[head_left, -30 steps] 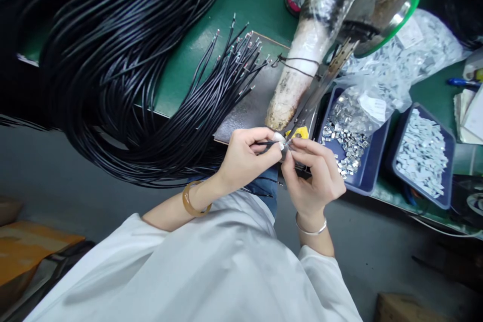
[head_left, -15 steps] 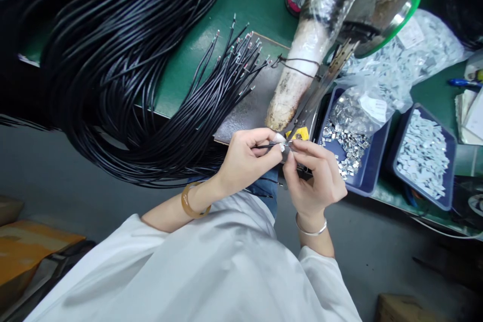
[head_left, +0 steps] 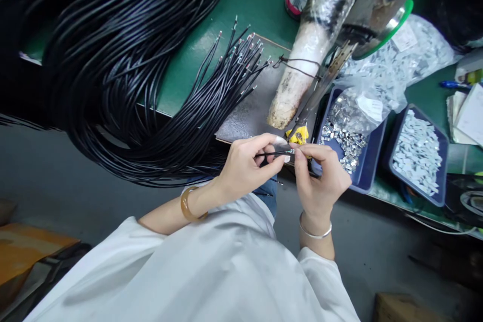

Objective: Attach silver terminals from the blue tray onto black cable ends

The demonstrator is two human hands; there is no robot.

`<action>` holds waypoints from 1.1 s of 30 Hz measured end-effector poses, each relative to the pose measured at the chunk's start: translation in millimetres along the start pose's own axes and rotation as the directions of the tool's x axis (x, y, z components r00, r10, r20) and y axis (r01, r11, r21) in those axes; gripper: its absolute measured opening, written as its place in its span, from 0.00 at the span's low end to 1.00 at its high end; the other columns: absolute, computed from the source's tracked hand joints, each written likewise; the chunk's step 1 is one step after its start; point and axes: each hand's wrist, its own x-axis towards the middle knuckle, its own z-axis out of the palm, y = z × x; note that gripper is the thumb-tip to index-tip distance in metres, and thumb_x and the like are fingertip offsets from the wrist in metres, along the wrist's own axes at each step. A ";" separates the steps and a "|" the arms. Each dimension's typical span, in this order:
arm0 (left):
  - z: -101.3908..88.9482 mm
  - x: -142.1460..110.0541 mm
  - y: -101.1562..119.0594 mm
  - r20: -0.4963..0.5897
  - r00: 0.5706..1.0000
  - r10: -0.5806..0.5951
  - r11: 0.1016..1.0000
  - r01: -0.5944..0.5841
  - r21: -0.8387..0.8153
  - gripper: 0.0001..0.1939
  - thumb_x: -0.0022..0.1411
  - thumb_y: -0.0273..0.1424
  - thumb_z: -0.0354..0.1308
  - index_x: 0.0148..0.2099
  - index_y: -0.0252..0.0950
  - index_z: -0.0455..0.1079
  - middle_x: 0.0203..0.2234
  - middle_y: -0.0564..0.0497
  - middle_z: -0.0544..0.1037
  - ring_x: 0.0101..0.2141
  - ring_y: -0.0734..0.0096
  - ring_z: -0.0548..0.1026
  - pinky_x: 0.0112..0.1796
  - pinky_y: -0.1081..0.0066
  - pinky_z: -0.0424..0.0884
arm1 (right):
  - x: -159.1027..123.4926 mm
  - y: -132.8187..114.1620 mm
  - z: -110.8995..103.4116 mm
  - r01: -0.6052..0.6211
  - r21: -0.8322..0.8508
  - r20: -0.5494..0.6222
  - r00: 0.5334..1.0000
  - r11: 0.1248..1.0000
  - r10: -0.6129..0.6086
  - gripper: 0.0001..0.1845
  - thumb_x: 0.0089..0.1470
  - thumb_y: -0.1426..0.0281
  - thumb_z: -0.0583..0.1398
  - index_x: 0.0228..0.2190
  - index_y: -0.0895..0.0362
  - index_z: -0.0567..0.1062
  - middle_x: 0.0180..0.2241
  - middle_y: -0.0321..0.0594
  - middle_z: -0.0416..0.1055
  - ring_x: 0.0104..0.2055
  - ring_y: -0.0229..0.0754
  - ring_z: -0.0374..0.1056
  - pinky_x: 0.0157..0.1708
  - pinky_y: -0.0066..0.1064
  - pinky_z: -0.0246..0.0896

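Looks like a workshop or small factory, to judge by so many parts in bulk. Has a green table heaped with black cables, fanning out over a flat board. Holds metal bits in one blue tray and pale pieces in a second tray, near a stuffed plastic bag. Also shows a plain grey floor.

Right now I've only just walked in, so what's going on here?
A person's left hand holds a thin black cable near its end, with the right hand pinching at its tip. Left of the hands is a big bundle of black cables. To the right, one blue tray holds small metal pieces, another pale pieces.
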 end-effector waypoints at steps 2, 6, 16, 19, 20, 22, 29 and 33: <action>-2.7 -2.6 0.2 -0.021 0.997 0.074 0.997 -0.073 0.014 0.05 0.61 0.30 0.63 0.38 0.32 0.76 0.26 0.52 0.77 0.24 0.80 0.67 0.27 0.78 0.64 | -0.6 0.3 0.1 -0.093 0.100 -0.009 0.996 0.991 0.094 0.07 0.59 0.77 0.62 0.36 0.54 0.71 0.33 0.34 0.77 0.39 0.38 0.78 0.39 0.28 0.74; -10.9 -1.1 1.8 0.207 0.973 -0.106 0.955 0.158 -0.253 0.12 0.66 0.32 0.57 0.30 0.33 0.71 0.20 0.53 0.74 0.22 0.79 0.68 0.26 0.77 0.64 | -3.9 2.1 3.7 -0.240 0.293 0.053 0.971 0.926 0.235 0.04 0.61 0.74 0.61 0.35 0.54 0.70 0.32 0.34 0.75 0.37 0.39 0.79 0.35 0.30 0.75; -14.1 3.8 1.7 0.213 0.963 -0.168 0.907 0.235 -0.349 0.09 0.62 0.33 0.61 0.32 0.32 0.72 0.20 0.57 0.66 0.21 0.81 0.59 0.22 0.78 0.57 | -11.2 -3.6 1.5 0.235 -0.098 0.022 0.972 0.967 -0.234 0.10 0.56 0.77 0.65 0.38 0.52 0.75 0.38 0.36 0.83 0.37 0.38 0.80 0.38 0.27 0.74; -10.8 4.4 -0.8 0.178 0.973 -0.149 0.928 0.200 -0.313 0.09 0.63 0.32 0.60 0.33 0.32 0.74 0.21 0.56 0.67 0.22 0.80 0.60 0.23 0.78 0.57 | -10.9 -0.5 5.7 0.149 -0.085 -0.085 0.984 0.985 -0.156 0.10 0.55 0.78 0.66 0.37 0.53 0.74 0.35 0.36 0.82 0.37 0.38 0.80 0.38 0.28 0.75; -10.1 4.9 -1.7 0.170 0.975 -0.146 0.936 0.192 -0.295 0.09 0.64 0.32 0.59 0.34 0.32 0.74 0.21 0.56 0.67 0.22 0.80 0.61 0.23 0.78 0.57 | -10.7 0.5 7.4 0.126 -0.094 -0.117 0.984 0.988 -0.137 0.10 0.54 0.78 0.66 0.37 0.53 0.75 0.36 0.36 0.82 0.37 0.38 0.79 0.39 0.29 0.75; -9.2 6.4 -3.4 0.154 0.978 -0.141 0.951 0.177 -0.255 0.11 0.65 0.33 0.57 0.33 0.32 0.74 0.21 0.55 0.68 0.22 0.79 0.61 0.24 0.77 0.58 | -10.3 1.9 10.8 0.103 -0.117 -0.131 0.984 0.988 -0.118 0.10 0.54 0.78 0.66 0.36 0.54 0.75 0.38 0.38 0.82 0.40 0.39 0.79 0.42 0.30 0.75; -5.1 10.2 -6.8 0.056 0.994 -0.095 0.989 0.101 -0.109 0.08 0.64 0.30 0.58 0.34 0.33 0.74 0.20 0.55 0.67 0.22 0.78 0.61 0.24 0.76 0.57 | -8.7 5.1 20.5 0.104 -0.099 -0.129 0.985 0.990 -0.116 0.11 0.55 0.79 0.65 0.38 0.53 0.76 0.41 0.38 0.81 0.42 0.38 0.79 0.44 0.30 0.76; -3.1 11.2 -7.5 0.058 0.997 -0.060 0.995 0.065 -0.080 0.09 0.66 0.29 0.56 0.33 0.33 0.73 0.19 0.57 0.62 0.21 0.79 0.58 0.23 0.75 0.54 | -6.4 6.3 22.7 0.091 -0.099 -0.142 0.984 0.991 -0.105 0.10 0.55 0.78 0.65 0.37 0.53 0.75 0.40 0.37 0.81 0.41 0.38 0.79 0.43 0.30 0.76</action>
